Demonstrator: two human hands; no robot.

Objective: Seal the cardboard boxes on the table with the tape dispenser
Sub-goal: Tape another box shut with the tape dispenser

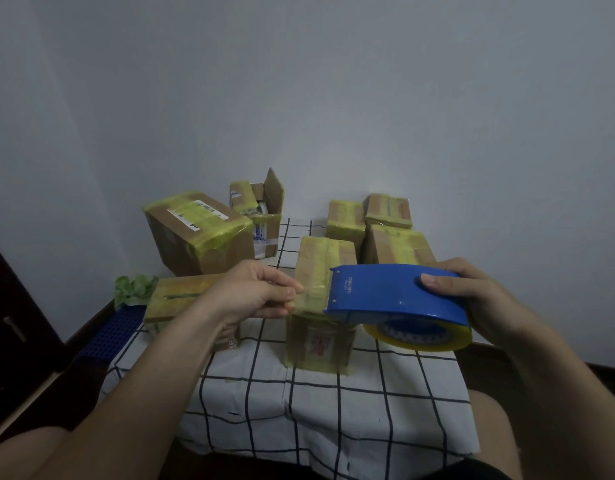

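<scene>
My right hand grips a blue tape dispenser with a yellowish tape roll, held in the air above the table's middle. My left hand pinches the tape's free end just off the dispenser's cutter. Right behind and below them stands an upright cardboard box wrapped in yellowish tape. A flat taped box lies under my left wrist. Further boxes stand behind: a large tilted one, one with raised flaps, and three taped ones at the back right.
The table wears a white cloth with a black grid. A green leafy thing and a blue grid crate sit off the table's left edge. Dark furniture stands at the left. A grey wall is behind.
</scene>
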